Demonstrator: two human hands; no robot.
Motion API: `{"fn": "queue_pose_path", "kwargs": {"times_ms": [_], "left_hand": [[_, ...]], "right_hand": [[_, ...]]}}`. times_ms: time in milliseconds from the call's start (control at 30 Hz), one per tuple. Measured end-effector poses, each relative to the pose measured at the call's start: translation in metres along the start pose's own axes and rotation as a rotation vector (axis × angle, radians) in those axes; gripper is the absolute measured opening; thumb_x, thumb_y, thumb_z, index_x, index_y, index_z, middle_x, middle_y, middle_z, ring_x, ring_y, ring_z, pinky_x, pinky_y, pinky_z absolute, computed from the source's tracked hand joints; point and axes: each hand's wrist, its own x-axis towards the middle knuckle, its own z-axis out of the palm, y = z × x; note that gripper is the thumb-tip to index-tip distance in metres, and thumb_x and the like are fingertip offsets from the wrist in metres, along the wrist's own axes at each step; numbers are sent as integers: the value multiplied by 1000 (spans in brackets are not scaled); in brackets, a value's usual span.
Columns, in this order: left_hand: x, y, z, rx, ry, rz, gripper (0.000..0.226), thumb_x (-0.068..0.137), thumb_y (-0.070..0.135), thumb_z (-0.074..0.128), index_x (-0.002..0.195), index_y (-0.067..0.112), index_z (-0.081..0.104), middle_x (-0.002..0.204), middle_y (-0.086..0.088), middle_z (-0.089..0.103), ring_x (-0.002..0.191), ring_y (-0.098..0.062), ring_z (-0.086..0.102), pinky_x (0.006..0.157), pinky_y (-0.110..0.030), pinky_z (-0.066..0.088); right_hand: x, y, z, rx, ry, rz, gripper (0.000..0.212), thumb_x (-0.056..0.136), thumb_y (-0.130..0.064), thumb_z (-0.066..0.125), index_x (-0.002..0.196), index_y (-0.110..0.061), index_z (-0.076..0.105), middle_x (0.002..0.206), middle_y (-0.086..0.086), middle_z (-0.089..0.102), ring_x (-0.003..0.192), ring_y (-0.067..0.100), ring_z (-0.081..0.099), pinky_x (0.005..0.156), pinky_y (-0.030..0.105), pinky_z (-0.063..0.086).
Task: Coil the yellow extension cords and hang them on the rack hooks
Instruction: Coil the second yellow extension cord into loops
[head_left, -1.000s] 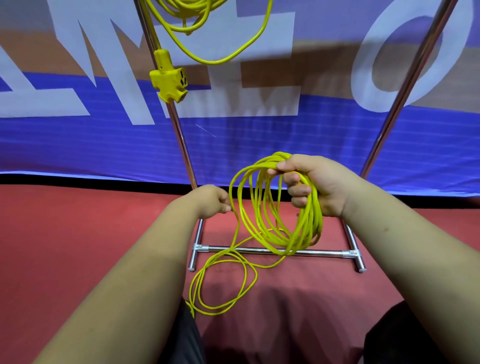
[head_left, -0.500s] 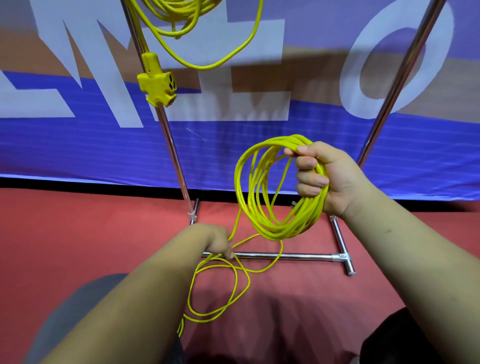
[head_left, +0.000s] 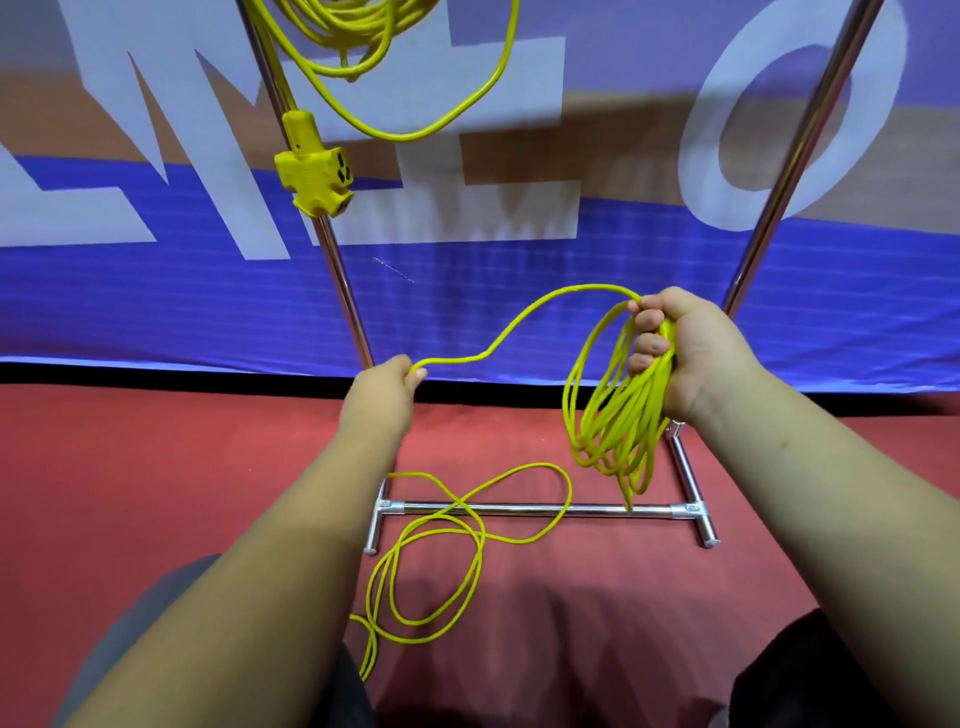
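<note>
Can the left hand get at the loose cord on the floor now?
Probably yes. The left hand pinches that cord higher up, and the loose loops lie uncovered on the floor below it.

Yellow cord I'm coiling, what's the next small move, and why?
Probably bring the left hand across to the right hand and lay its span of cord onto the coil as another loop. The right hand grips the coil, the left pinches the span, and loose cord lies on the floor.
</note>
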Motion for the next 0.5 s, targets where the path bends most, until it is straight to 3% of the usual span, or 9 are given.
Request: {"fn": "queue_pose_path", "kwargs": {"times_ms": [67,167,233,300,400,500], "left_hand": [[1,3,-8,51,-41,157,31,106,45,49,90,20,55,81,-8,54,83,-37,56,67,-41,45],[-6,20,-20,214,-244,394,24,106,44,50,119,40,69,93,4,49,97,-24,56,85,-42,49],[-19,38,-27,224,-382,567,38,102,22,56,131,44,69,97,10,50,104,-19,52,95,-40,45],[-33,56,-31,158,-468,671,58,93,-1,53,130,39,72,99,13,53,105,-18,50,98,-39,43],[-50,78,-36,-22,-461,793,67,87,-13,48,133,29,72,99,7,54,99,-19,49,94,-36,43],[-59,91,-37,-105,-374,769,66,92,-12,49,147,24,51,109,2,52,99,-16,51,92,-29,43]], "right_hand": [[5,2,-5,-1,19,0,10,97,-19,52,90,-16,59,58,-10,44,37,6,31,38,19,29],[7,6,-4,-19,14,-5,10,98,-19,53,90,-16,59,59,-10,45,39,6,32,38,20,30],[7,9,1,-43,11,-16,11,99,-20,54,90,-16,60,60,-10,47,40,7,34,40,20,32],[7,12,7,-69,6,-17,14,100,-22,58,88,-16,61,60,-10,49,41,7,37,42,20,35],[5,20,13,-155,-28,14,16,100,-21,62,85,-16,61,59,-8,52,43,8,43,44,20,39],[0,33,20,-350,-69,51,6,101,-17,63,96,-14,65,59,-6,58,50,8,59,46,21,47]]}}
